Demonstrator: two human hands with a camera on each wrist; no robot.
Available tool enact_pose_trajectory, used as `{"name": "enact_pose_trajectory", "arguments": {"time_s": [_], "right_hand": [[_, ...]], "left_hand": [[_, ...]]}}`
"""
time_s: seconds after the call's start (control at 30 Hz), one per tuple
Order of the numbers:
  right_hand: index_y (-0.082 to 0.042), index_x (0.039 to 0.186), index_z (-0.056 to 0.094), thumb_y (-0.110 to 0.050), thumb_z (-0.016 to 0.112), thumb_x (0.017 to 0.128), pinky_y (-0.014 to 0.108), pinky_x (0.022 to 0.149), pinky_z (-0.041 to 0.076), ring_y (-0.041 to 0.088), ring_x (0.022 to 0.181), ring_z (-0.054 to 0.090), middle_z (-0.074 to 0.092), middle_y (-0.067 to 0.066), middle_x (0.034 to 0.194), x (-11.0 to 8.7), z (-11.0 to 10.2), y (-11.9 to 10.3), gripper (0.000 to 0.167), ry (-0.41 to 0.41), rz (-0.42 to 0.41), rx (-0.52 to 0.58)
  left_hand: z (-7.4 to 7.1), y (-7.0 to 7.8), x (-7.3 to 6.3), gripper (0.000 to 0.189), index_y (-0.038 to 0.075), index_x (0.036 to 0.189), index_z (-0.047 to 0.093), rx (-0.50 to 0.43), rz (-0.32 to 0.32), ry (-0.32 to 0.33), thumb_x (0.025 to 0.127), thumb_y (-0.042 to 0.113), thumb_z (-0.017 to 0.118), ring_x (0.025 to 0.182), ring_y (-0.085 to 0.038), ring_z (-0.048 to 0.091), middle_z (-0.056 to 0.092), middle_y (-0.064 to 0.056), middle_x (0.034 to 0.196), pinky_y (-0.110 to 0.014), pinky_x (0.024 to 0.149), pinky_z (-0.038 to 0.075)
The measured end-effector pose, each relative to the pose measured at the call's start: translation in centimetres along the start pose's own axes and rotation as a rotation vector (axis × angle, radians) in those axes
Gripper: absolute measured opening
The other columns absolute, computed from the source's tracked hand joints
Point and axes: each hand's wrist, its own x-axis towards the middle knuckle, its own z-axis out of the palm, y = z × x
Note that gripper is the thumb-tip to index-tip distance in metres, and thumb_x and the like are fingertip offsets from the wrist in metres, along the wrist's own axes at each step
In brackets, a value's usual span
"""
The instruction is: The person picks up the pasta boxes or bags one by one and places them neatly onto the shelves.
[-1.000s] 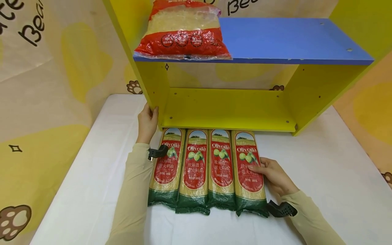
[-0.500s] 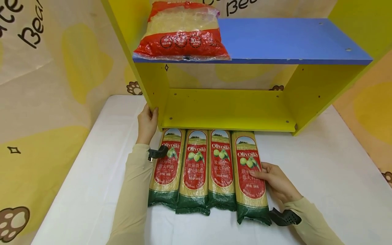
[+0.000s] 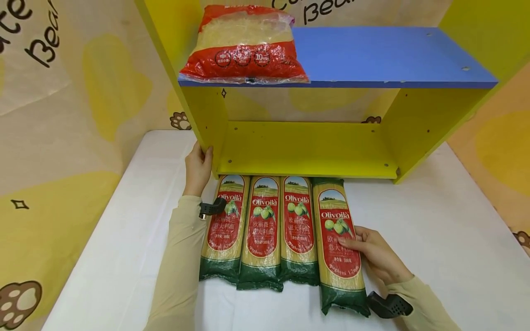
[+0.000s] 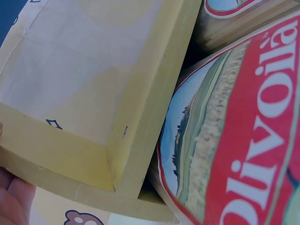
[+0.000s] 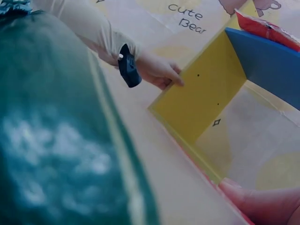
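My left hand [image 3: 197, 171] grips the lower front edge of the yellow shelf unit's left side panel [image 3: 204, 124]. In the left wrist view, its fingertips [image 4: 19, 197] show at the panel's edge. My right hand [image 3: 381, 255] holds the rightmost spaghetti pack [image 3: 340, 264] by its right side, thumb over the red label. That pack lies slightly slanted, its green lower end closer to me than the others'. Left of it, several matching spaghetti packs [image 3: 262, 230] form a row, their tops at the shelf's bottom board. In the right wrist view, the pack's green end [image 5: 61, 131] looms large.
A red bag of pasta [image 3: 244, 53] sits on the left of the blue shelf board [image 3: 385, 55]. Beneath that is the yellow bottom board [image 3: 306, 147]. The unit stands on a white-covered table [image 3: 434, 230], with a patterned cloth [image 3: 74, 105] behind.
My right hand has drawn the rightmost spaghetti pack toward me, baring its green top end near the shelf. My left hand keeps its grip on the panel.
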Motion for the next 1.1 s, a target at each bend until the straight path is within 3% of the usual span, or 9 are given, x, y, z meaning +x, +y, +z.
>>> {"name": "enact_pose_trajectory", "arguments": {"time_s": [0.23,0.53,0.77,1.1], "right_hand": [[0.019,0.130,0.031,-0.014,0.058,0.093,0.029,0.073,0.053,0.013,0.082,0.065,0.067,0.001,0.093,-0.7,0.0,0.1,0.056,-0.038,0.009,0.040],[0.017,0.134,0.027,-0.016,0.056,0.095,0.031,0.076,0.053,0.014,0.086,0.066,0.067,0.001,0.098,-1.5,0.0,-0.2,0.058,-0.073,0.018,0.078],[0.017,0.131,0.031,-0.014,0.055,0.095,0.031,0.075,0.053,0.015,0.085,0.066,0.068,0.001,0.097,-2.4,0.2,-0.6,0.053,-0.083,-0.011,0.042],[0.021,0.133,0.023,-0.011,0.055,0.095,0.033,0.073,0.054,0.016,0.084,0.066,0.068,0.003,0.098,-3.8,0.6,-2.1,0.059,-0.077,-0.087,-0.008]], "left_hand": [[0.0,0.0,0.0,0.028,-0.008,0.120,0.054,0.004,-0.004,-0.008,0.098,0.008,0.050,0.088,-0.034,0.065,0.064,-0.026,0.104,-0.025,0.067,0.048],[-0.1,-0.1,-0.2,0.029,-0.008,0.122,0.053,-0.012,-0.002,-0.013,0.098,0.008,0.050,0.088,-0.036,0.065,0.064,-0.027,0.104,-0.011,0.061,0.040],[-0.2,-0.1,-0.2,0.028,-0.008,0.120,0.053,-0.015,0.011,-0.007,0.097,0.007,0.050,0.087,-0.037,0.064,0.064,-0.028,0.103,-0.010,0.061,0.039],[0.0,0.0,-0.1,0.026,-0.009,0.117,0.054,-0.009,0.005,-0.004,0.097,0.007,0.050,0.078,-0.032,0.061,0.064,-0.027,0.094,-0.012,0.060,0.037]]}}
